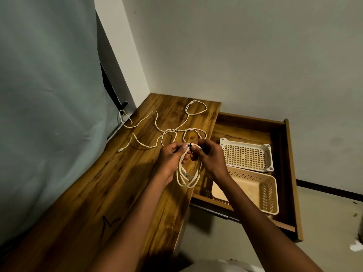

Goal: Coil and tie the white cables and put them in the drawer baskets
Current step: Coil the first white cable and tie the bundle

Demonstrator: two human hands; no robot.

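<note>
A coiled white cable [189, 176] hangs in loops above the wooden desk's right edge. My left hand [172, 156] pinches the top of the coil. My right hand [208, 154] pinches a small black tie [190, 146] wrapped round the same spot. Loose white cables [157, 124] lie spread over the far part of the desk [110, 185]. To the right, an open drawer [282, 173] holds a white basket [246, 155] at the back and a beige basket [255, 191] in front; nothing shows in either.
A pale curtain [49, 95] hangs along the left side of the desk. A white wall stands behind the desk and drawer. The floor lies below the drawer, with a scrap of white paper [356, 247] at the far right.
</note>
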